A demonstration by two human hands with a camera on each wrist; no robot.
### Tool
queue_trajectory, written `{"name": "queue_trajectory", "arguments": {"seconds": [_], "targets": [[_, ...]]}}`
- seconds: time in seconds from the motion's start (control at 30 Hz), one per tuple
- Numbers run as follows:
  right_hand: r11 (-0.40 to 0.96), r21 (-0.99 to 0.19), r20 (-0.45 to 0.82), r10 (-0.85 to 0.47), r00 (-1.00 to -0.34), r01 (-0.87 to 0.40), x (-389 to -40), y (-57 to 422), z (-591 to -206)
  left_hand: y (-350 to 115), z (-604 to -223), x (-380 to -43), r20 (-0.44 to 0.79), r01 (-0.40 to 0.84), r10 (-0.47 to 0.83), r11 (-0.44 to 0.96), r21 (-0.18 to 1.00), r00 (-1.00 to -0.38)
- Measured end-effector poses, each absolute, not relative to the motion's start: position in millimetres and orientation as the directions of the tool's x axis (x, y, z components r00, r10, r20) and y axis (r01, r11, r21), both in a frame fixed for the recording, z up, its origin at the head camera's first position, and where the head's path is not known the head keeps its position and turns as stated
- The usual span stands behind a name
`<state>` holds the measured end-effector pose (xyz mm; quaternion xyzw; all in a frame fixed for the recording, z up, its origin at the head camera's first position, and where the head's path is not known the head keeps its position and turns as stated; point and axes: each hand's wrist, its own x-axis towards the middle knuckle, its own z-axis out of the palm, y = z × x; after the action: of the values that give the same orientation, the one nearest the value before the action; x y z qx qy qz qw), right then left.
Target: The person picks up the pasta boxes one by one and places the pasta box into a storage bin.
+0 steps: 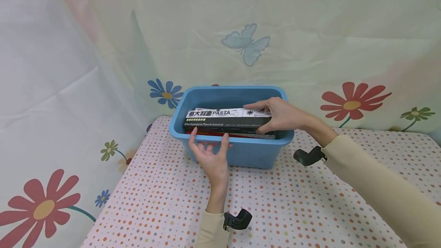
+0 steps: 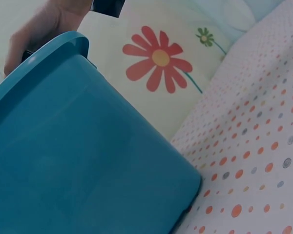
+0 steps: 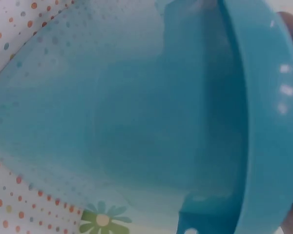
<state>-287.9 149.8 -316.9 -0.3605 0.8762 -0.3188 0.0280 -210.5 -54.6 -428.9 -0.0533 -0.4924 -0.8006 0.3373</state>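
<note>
A light blue plastic bin (image 1: 241, 152) stands on the table. Inside lies a long black and white pasta box (image 1: 227, 121), labelled PASTA and "Blackpepperflavorsauce". My right hand (image 1: 275, 116) reaches over the right side of the bin and grips this box near its right end, thumb on the front, fingers behind. My left hand (image 1: 211, 160) holds the bin's front rim, thumb and one finger over the edge, other fingers curled beneath the lip. Part of a red-edged package (image 1: 213, 133) shows under the pasta box. In both wrist views the bin's outer wall (image 2: 88, 146) hides most of the contents.
The table has a dotted cloth (image 1: 155, 202). A flower-printed curtain (image 1: 310, 49) hangs close behind the bin and down the left side. Each wrist wears a black camera (image 1: 237, 219).
</note>
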Motion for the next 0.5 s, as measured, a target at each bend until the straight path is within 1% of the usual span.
{"name": "queue_trajectory", "arguments": {"seconds": [0.33,0.5], "targets": [[0.485,-0.66,0.142,-0.669,-0.73,-0.573,-302.1,149.0,-331.0,-59.0,-428.4,-211.8,0.428,0.608,-0.502,-0.275,0.745,-0.751],[0.49,-0.669,0.122,-0.67,-0.732,-0.56,-305.1,148.9,-329.9,-59.2,-428.0,-213.2,0.439,0.617,-0.503,-0.268,0.74,-0.744]]}}
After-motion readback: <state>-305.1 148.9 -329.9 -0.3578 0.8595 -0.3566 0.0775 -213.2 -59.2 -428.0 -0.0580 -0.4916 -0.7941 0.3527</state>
